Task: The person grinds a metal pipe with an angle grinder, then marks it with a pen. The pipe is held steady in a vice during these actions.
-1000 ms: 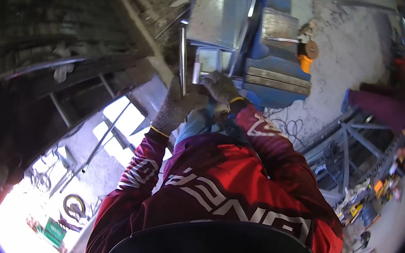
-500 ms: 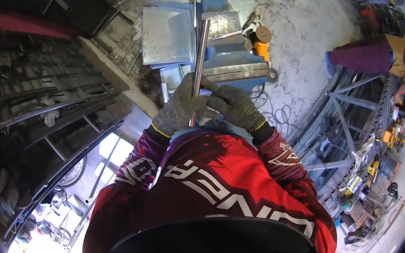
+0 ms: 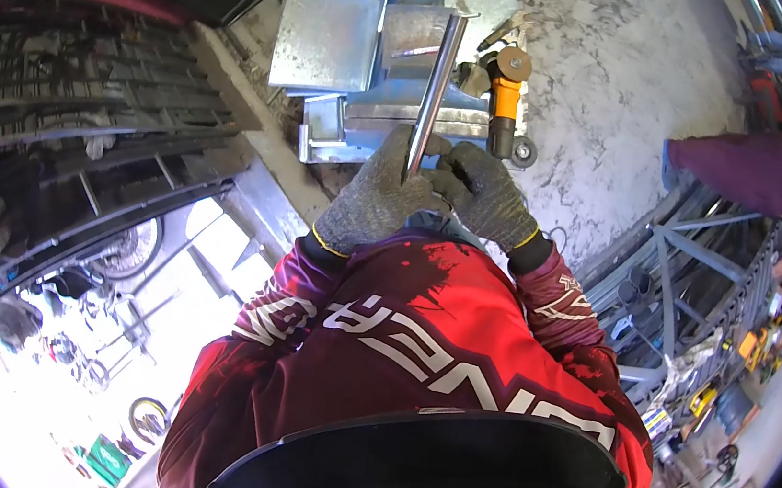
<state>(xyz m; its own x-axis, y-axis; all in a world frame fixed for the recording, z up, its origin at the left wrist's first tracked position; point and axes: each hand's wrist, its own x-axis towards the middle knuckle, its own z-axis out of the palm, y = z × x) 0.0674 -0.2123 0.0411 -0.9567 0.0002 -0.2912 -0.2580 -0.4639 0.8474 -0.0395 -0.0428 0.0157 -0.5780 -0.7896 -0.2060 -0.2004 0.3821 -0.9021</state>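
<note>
A shiny metal tube [image 3: 435, 90] stands at a slant in front of me, its upper end leaning to the right. My left hand [image 3: 373, 189], in a grey knit glove, is wrapped around its lower part. Close beside it my right hand [image 3: 488, 192], gloved the same way, has its fingers curled toward the tube's lower end; what they grip is hidden. Just beyond both hands lies a blue bench vise [image 3: 406, 116] with metal jaws. An orange angle grinder [image 3: 506, 98] with a tan disc rests to its right.
A flat metal sheet [image 3: 326, 39] lies left of the vise. Racks of metal bars [image 3: 119, 88] line the left side. On the right are a steel truss frame [image 3: 699, 250], tools, and a person [image 3: 727, 171] in purple trousers. A loose black wheel [image 3: 524, 151] sits near the grinder.
The tube has tipped from near upright to a rightward slant, and my hands have shifted slightly right with it. My view has turned, showing more of the bright area at lower left.
</note>
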